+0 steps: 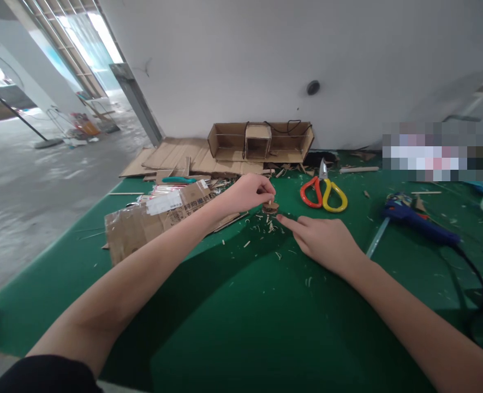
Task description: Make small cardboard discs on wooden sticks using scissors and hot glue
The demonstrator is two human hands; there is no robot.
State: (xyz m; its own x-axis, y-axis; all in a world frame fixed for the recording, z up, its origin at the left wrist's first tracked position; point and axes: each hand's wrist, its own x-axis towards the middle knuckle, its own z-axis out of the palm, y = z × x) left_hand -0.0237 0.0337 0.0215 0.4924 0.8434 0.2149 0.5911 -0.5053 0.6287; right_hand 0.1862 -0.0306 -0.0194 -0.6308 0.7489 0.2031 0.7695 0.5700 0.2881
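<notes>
Fingers of the left hand pinch the top of a small cardboard wheel piece standing on the green table. Right hand lies flat, index finger extended beside the piece. Cardboard box, glue gun, scissors and wood chips lie nearby.

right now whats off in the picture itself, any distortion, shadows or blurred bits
Head view: wide-angle bending curves the green table edge and the wall; daylight blows out the opening at upper left; both forearms cast soft shadows on the cloth; a pixelated block hides a patch at right; the small cardboard piece between the left hand and right hand is too small to make out.
</notes>
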